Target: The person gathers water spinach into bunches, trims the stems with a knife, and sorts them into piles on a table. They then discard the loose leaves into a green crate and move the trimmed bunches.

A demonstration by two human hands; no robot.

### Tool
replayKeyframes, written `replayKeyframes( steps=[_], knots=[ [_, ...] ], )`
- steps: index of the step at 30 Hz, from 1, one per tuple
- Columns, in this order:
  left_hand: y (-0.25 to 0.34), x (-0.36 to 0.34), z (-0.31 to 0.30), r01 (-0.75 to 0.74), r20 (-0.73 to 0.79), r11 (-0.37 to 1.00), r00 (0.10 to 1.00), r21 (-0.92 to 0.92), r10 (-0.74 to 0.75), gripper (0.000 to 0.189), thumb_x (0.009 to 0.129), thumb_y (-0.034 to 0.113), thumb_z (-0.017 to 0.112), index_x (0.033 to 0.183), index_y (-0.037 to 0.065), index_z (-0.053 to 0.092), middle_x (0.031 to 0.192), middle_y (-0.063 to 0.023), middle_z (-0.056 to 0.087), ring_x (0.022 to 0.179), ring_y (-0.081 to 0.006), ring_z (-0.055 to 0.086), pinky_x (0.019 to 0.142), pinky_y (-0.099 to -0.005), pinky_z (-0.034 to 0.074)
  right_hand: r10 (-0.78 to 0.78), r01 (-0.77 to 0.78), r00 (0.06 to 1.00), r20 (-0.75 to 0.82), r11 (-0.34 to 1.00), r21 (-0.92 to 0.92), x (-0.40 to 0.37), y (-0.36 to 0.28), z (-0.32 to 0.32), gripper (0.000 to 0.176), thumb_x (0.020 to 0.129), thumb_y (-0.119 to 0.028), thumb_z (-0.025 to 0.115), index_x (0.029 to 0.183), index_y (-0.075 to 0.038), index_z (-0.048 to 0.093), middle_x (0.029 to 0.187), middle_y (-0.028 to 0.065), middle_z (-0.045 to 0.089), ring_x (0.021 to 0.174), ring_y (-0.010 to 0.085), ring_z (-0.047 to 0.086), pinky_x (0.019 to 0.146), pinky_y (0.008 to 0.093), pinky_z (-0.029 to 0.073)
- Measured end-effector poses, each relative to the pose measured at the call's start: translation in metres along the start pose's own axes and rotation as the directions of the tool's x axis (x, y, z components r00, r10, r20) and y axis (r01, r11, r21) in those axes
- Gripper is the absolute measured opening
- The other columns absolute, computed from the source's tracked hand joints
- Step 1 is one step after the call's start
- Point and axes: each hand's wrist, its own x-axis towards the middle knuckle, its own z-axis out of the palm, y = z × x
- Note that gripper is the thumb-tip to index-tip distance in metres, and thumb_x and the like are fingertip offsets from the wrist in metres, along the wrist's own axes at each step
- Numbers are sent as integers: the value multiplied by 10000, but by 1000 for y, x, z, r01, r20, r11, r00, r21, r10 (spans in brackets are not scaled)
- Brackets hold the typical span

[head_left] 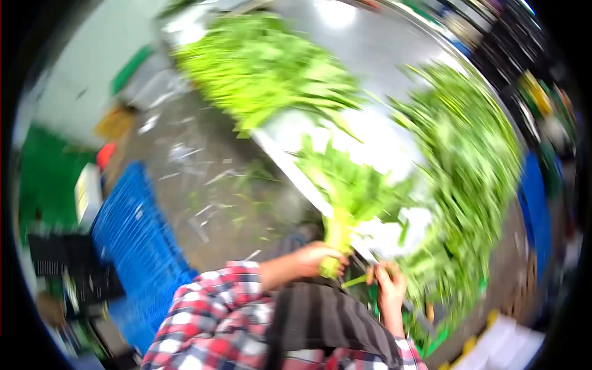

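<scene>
Item 1: leafy green bunch (354, 179), 1 unit. Stem end in the left hand (314, 259), leaves fanned outward over the edge of the metal tabletop (376, 46). Left fingers clamped around the pale stems, close to the striped apron (327, 320).

Item 2: thin green stalk (354, 281), 1 piece, just beside the bunch's stem end. Right hand (388, 283) at its outer end; fingers appear pinched together on it, though blur softens the contact.

Item 3: loose greens, 2 heaps on the tabletop: far-left heap (265, 68), laid in a row; right heap (465, 154), beyond the right hand.

Item 4: blue plastic crate (139, 228), 1 unit, beside the left sleeve (209, 302).

Handling note (judgement): grip the stems firmly but without crushing; keep the stem ends level and the leaves unbent; draw the stalk with light fingertip pressure, lest it snap.
</scene>
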Motion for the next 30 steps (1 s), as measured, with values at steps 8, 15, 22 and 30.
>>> replayKeyframes(
  steps=[8, 15, 22, 30],
  knots=[
    [14, -13, -5, 68, -16, 994, 998, 86, -67, 317, 805, 73, 601, 1108, -5, 551, 830, -95, 616, 780, -205, 617, 746, -363, 514, -322, -75, 740, -590, 833, -548, -18, -13, -120, 338, 882, -297, 550, 1064, -13, 554, 957, 89, 592, 772, 149, 571, 654, 264, 463],
    [25, -18, 1, 118, -29, 978, 993, 174, -115, 308, 784, 53, 609, 1080, -8, 551, 845, -107, 603, 774, -215, 603, 732, -354, 508, -56, -81, 984, -171, 708, -702, 33, 19, 35, 306, 802, -208, 636, 1017, -3, 566, 765, 98, 606, 603, 211, 577, 540, 315, 463],
    [29, -19, -11, 133, -37, 974, 991, 183, -129, 321, 785, 27, 592, 1098, -20, 540, 885, -121, 610, 801, -223, 605, 732, -353, 504, -256, 126, 967, -16, 529, -839, 55, 25, 40, 254, 722, -161, 674, 904, -26, 558, 835, 137, 544, 736, 332, 568, 601, 412, 465],
    [37, -21, -3, 173, -80, 945, 984, 276, -157, 307, 788, 34, 611, 1084, -4, 541, 888, -130, 622, 796, -229, 614, 724, -328, 504, -406, 293, 909, 98, 452, -843, 53, 35, 46, 150, 736, -76, 640, 874, -46, 590, 865, 72, 540, 685, 265, 587, 575, 343, 480]
  ],
)
